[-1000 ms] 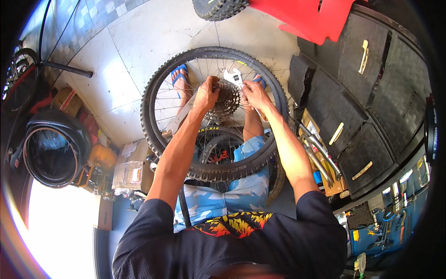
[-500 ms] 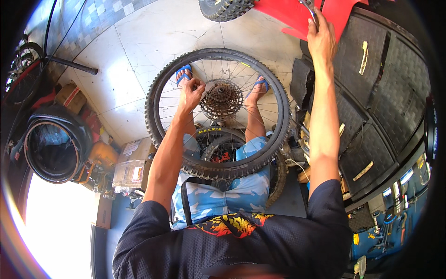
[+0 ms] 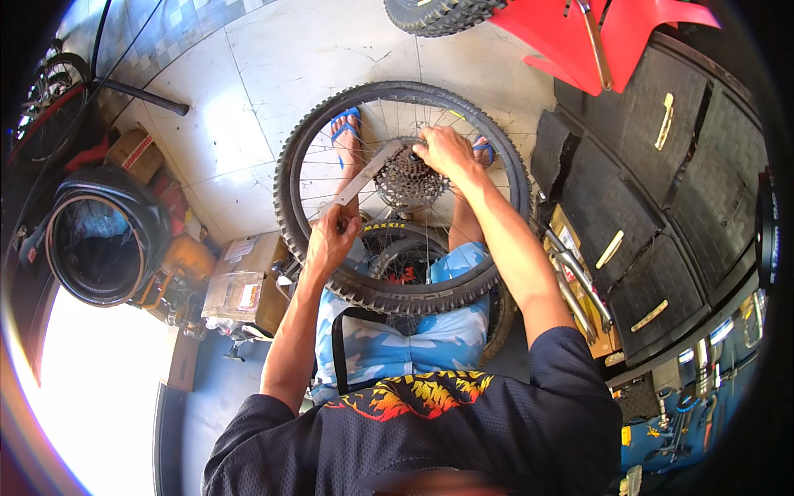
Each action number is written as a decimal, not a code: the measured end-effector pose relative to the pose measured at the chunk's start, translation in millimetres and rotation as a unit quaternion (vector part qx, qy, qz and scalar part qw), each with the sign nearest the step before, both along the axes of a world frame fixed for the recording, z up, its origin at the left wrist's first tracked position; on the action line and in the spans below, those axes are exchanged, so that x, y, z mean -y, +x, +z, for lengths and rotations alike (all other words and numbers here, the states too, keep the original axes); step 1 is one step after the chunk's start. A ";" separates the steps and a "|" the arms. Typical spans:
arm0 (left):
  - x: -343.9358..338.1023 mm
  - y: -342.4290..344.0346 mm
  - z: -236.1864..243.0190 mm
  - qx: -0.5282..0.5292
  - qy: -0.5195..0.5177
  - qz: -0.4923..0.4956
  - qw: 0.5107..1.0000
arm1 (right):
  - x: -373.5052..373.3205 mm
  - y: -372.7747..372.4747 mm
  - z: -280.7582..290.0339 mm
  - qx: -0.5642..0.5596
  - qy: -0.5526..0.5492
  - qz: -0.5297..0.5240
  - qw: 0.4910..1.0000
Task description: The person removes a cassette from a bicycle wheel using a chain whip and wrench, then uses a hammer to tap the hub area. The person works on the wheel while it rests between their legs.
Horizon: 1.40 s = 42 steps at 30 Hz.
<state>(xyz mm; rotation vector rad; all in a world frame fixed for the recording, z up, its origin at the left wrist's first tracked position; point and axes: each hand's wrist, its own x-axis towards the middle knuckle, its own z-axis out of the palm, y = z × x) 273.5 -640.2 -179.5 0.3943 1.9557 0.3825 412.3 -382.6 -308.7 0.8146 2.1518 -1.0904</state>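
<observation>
A bicycle wheel with a knobby tyre (image 3: pixel 291 213) rests in front of me over my thighs, its cassette (image 3: pixel 409 186) facing up. Slanting across the cassette's left side is a flat metal bar (image 3: pixel 368 178), its far end by the cogs. My left hand (image 3: pixel 332 237) is closed round the bar's near end. At the cassette's upper right, my right hand (image 3: pixel 448 155) has its fingers curled in close to the small cogs; whatever they pinch is hidden. A second tyre (image 3: pixel 382 226) shows beneath the wheel, between my legs.
A red stool (image 3: pixel 550 41) at the far right carries a long-handled tool (image 3: pixel 597 50). Black drawers (image 3: pixel 628 190) line the right side, with fork-like metal tubes (image 3: pixel 575 277) beside them. Cardboard boxes (image 3: pixel 241 281) and a black tyre (image 3: pixel 99 248) stand at the left.
My right hand has come from the red stool down to the cassette, leaving the tool there. My left hand has drawn back toward me and now grips the flat bar.
</observation>
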 end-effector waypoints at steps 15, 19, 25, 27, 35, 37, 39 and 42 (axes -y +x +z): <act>4.8 -14.2 -26.8 -0.158 -0.107 -0.235 0.953 | 33.9 3.4 -27.9 0.007 -0.011 0.091 0.996; 0.5 -13.7 -29.1 -0.157 -0.123 -0.253 0.947 | 24.2 5.8 -17.6 -0.026 -0.048 0.045 0.997; -27.5 -9.1 -38.1 -0.101 0.060 -0.112 0.987 | 18.7 8.1 41.7 -0.107 -0.129 -0.094 0.981; -48.7 -0.6 -45.0 0.020 0.128 -0.011 0.992 | 26.2 8.2 65.5 -0.176 -0.165 -0.081 0.967; -81.3 24.3 -49.3 0.131 0.095 0.083 0.983 | 42.9 14.7 69.4 -0.145 -0.164 -0.009 0.976; -72.5 25.2 -46.4 0.095 0.104 0.100 0.985 | 38.9 15.5 49.6 -0.194 -0.145 -0.088 0.966; -61.4 22.2 -46.3 0.060 0.092 0.087 0.990 | 29.8 21.4 30.5 -0.186 -0.089 -0.112 0.972; -34.6 9.7 -42.7 -0.098 0.063 -0.084 0.990 | 19.9 23.3 1.4 -0.105 -0.151 -0.200 0.962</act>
